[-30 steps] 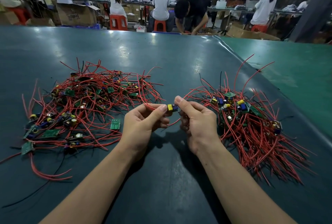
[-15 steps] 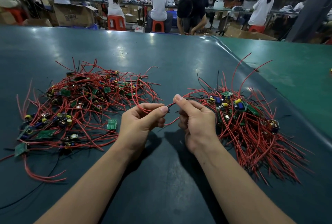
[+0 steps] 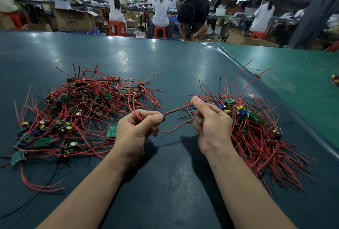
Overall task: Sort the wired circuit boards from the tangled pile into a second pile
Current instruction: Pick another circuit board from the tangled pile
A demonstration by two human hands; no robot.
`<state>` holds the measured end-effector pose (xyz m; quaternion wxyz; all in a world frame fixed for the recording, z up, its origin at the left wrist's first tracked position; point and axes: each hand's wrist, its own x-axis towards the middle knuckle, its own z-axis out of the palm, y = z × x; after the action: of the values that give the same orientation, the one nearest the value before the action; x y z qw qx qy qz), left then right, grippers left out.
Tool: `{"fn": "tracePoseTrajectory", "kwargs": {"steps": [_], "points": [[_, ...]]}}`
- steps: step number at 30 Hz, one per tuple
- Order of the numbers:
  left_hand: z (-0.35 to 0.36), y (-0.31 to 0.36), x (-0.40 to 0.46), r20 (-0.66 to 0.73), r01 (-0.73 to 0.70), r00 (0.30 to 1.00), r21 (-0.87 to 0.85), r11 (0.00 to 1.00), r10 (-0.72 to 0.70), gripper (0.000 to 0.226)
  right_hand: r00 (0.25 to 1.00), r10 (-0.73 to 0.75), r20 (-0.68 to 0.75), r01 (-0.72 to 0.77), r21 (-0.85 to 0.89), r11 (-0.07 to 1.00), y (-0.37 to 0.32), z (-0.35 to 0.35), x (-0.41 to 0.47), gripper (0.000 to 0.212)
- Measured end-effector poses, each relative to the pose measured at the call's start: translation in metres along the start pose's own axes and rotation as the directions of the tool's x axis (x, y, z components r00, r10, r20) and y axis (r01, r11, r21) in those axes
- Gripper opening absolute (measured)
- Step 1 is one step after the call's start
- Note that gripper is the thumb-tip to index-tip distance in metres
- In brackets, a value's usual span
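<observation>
One wired circuit board [image 3: 163,118] was being drawn clear of the tangled pile [image 3: 82,113] toward the table's left edge, its step judged mid-way. The left hand [image 3: 136,129] pinched the small board between thumb and curled forefinger, only a sliver of it showing at the fingertips. The right hand [image 3: 211,124] pinched its red and black leads [image 3: 176,110] just beside. Next, a release onto the second pile [image 3: 256,127] near the right edge seemed called for.

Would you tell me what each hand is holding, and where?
Left hand pinches a small board at its edge; right hand pinches that board's wires.
</observation>
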<state>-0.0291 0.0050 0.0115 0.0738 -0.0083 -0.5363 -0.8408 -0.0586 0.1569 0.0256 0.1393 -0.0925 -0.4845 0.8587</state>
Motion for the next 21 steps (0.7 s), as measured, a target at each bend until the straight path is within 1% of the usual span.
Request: {"fn": "tracePoseTrajectory", "kwargs": {"steps": [2, 4, 5, 8, 9, 11, 13, 16, 19, 21], "points": [[-0.001, -0.001, 0.0, -0.008, -0.006, 1.0, -0.003, 1.0, 0.006, 0.013, 1.0, -0.019, -0.022, 0.019, 0.014, 1.0, -0.002, -0.002, 0.002, 0.033], [0.0, -0.001, -0.001, -0.006, -0.013, 1.0, -0.012, 1.0, 0.013, 0.004, 0.999, -0.037, -0.027, 0.038, 0.007, 0.999, -0.002, -0.002, 0.003, 0.034], [0.0, -0.001, -0.002, -0.006, -0.014, 1.0, -0.011, 1.0, 0.014, 0.004, 0.999, -0.044, -0.025, 0.043, -0.007, 0.999, -0.002, -0.002, 0.002, 0.035], [-0.002, -0.001, 0.0, -0.024, -0.019, 1.0, 0.012, 1.0, 0.019, 0.014, 0.997, -0.066, -0.038, 0.066, -0.019, 0.998, -0.005, -0.002, 0.002, 0.036], [-0.003, -0.001, 0.0, -0.035, -0.025, 0.999, 0.007, 1.0, 0.025, 0.015, 0.996, -0.078, -0.053, 0.078, -0.009, 0.997, -0.007, -0.002, 0.003, 0.031], [-0.004, 0.0, 0.001, -0.053, -0.039, 0.998, -0.018, 0.999, 0.038, 0.008, 0.993, -0.098, -0.072, 0.099, 0.007, 0.995, -0.009, -0.004, 0.004, 0.019], [-0.004, -0.001, 0.002, -0.067, -0.047, 0.997, -0.07, 0.996, 0.043, 0.006, 0.997, -0.071, -0.018, 0.071, 0.004, 0.997, -0.007, -0.003, 0.0, 0.018], [-0.007, -0.001, 0.004, -0.053, -0.017, 0.999, -0.137, 0.99, 0.009, 0.001, 0.991, 0.03, 0.133, -0.019, -0.085, 0.996, 0.001, 0.004, -0.01, 0.02], [-0.006, -0.003, 0.001, 0.043, 0.029, 0.999, -0.092, 0.995, -0.025, 0.007, 0.971, 0.089, 0.223, -0.056, -0.15, 0.987, 0.002, 0.006, -0.015, 0.016], [-0.005, -0.004, -0.001, 0.088, 0.027, 0.996, -0.025, 0.999, -0.025, 0.014, 0.96, 0.129, 0.249, -0.082, -0.189, 0.979, 0.0, 0.004, -0.014, 0.016]]}}
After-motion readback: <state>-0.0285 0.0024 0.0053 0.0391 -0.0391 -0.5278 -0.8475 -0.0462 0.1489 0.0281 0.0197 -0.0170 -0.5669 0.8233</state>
